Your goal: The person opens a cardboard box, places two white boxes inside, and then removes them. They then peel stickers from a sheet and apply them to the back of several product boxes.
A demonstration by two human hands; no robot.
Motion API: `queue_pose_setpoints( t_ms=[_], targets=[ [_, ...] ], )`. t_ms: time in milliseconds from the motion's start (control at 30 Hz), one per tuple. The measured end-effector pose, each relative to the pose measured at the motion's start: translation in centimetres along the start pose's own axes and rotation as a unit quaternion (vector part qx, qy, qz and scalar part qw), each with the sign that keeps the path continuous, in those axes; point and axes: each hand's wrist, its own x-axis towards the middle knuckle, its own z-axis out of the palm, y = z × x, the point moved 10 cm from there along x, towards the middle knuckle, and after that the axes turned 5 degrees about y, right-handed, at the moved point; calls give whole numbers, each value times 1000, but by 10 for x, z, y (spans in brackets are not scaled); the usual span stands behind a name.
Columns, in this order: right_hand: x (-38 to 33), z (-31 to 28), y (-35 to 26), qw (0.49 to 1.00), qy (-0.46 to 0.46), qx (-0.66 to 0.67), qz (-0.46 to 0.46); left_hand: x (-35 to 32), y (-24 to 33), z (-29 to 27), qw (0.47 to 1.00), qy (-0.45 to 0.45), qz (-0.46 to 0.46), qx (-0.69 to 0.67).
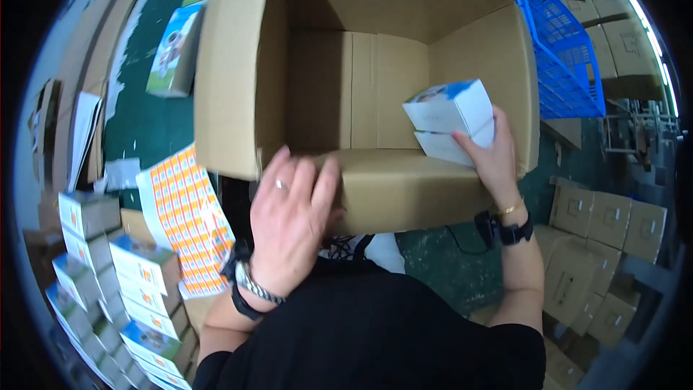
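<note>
You're holding two small boxes [449, 117] in your right hand [494, 160] over the open carton [227, 65], your left hand [287, 213] lying fingers-spread at its near flap [415, 191] — keeping both pinched together should prevent slipping.

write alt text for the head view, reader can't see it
A person's right hand holds two small white boxes over an open cardboard carton; the left hand is at its near flap. An orange-patterned sheet lies left, a blue plastic crate right.
</note>
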Motion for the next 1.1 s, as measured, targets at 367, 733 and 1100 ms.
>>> queue_pose_setpoints(
  t_ms=[367, 733, 1100],
  targets=[
    [1, -27, -4, 989, 67, -52, 124, 44, -33, 36, 981, -165, 59, -80],
    [98, -10, -56, 959, 19, 127, 253, 42, -30, 61, 962, -247, -1, -119],
    [120, 186, -83, 930, 14, 199, 309, 69, -46, -22, 978, -142, -32, -147]
  ],
)
